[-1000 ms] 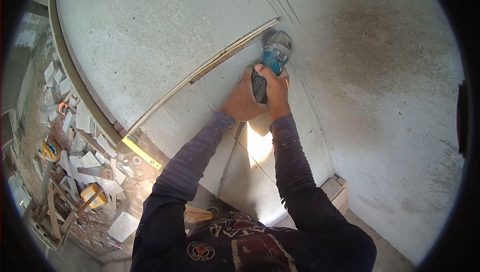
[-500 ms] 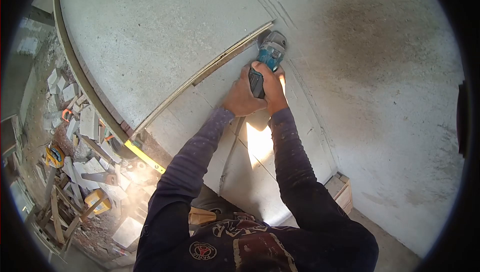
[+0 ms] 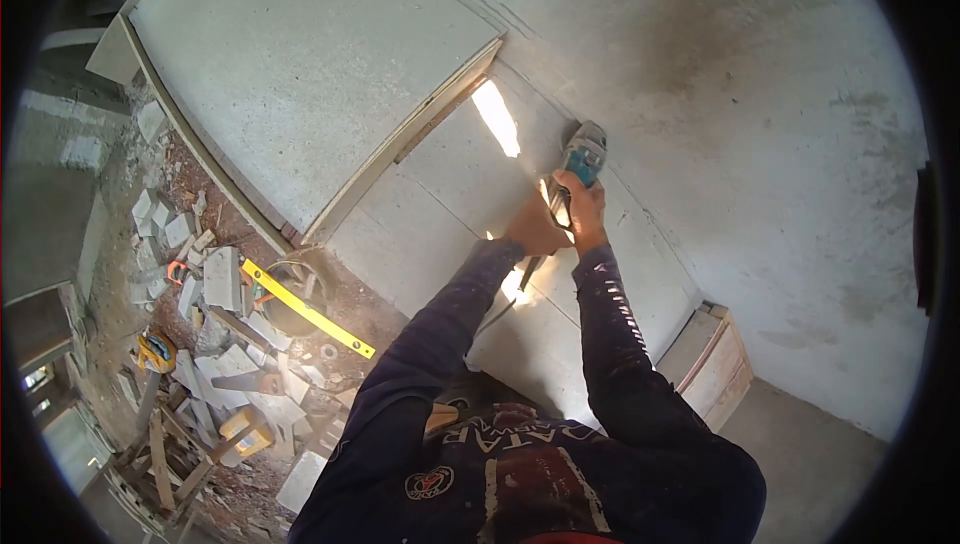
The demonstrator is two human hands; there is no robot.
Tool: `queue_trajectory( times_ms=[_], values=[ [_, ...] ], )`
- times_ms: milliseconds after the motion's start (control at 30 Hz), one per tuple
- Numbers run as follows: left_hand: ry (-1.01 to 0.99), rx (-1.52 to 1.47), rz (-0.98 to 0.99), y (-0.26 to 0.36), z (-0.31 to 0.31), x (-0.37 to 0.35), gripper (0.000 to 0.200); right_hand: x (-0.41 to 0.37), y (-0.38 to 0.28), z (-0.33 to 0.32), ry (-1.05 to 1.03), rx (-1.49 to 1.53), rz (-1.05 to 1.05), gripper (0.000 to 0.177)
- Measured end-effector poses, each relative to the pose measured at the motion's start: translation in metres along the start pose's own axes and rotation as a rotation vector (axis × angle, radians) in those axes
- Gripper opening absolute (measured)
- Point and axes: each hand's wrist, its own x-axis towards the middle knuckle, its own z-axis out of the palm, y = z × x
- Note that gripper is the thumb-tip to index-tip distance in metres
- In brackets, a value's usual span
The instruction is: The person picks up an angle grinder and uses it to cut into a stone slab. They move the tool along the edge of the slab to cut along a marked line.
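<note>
Right hand (image 3: 586, 206): fingers fully closed around the body of the teal angle grinder (image 3: 583, 159). Left hand (image 3: 535, 229): closed around the rear of the same tool, at 7 o'clock from the right hand and touching it. The grinder sits just right of frame centre, with its head at 12 o'clock from the hands, against the grey wall (image 3: 760, 144). No brand marking on the tool is legible.

Shirt (image 3: 520, 484): light lettering across the chest, only the ending "ATAR" readable; a round emblem beside it is too small to read.

Surroundings:
- Patch of sunlight (image 3: 497, 116) on the wall, at 10 o'clock from the grinder.
- Large grey slab (image 3: 310, 54), at 10 o'clock, well apart.
- Yellow spirit level (image 3: 305, 309), at 8 o'clock, lying on the ground.
- Rubble (image 3: 220, 364) of broken blocks, beyond the level.
- Wooden crate (image 3: 710, 359), at 4 o'clock, against the wall base.
</note>
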Motion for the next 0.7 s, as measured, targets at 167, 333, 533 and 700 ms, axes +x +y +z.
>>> queue_trajectory(
  times_ms=[167, 333, 533, 700],
  values=[
    [0.121, -0.090, 0.118, -0.031, 0.090, -0.013, 0.110, -0.060, -0.016, -0.068, -0.201, 0.124, 0.145, 0.015],
    [0.232, -0.053, 0.259, -0.037, 0.092, -0.049, 0.111, -0.076, 0.003, -0.061, -0.143, -0.010, 0.039, 0.029],
    [0.430, -0.010, 0.363, -0.037, 0.018, -0.037, 0.108, -0.040, -0.010, 0.016, -0.272, 0.013, -0.023, 0.024],
    [0.342, -0.014, 0.189, -0.021, -0.045, -0.020, 0.109, -0.003, -0.020, 0.067, -0.267, 0.033, -0.016, 0.023]
  ],
)
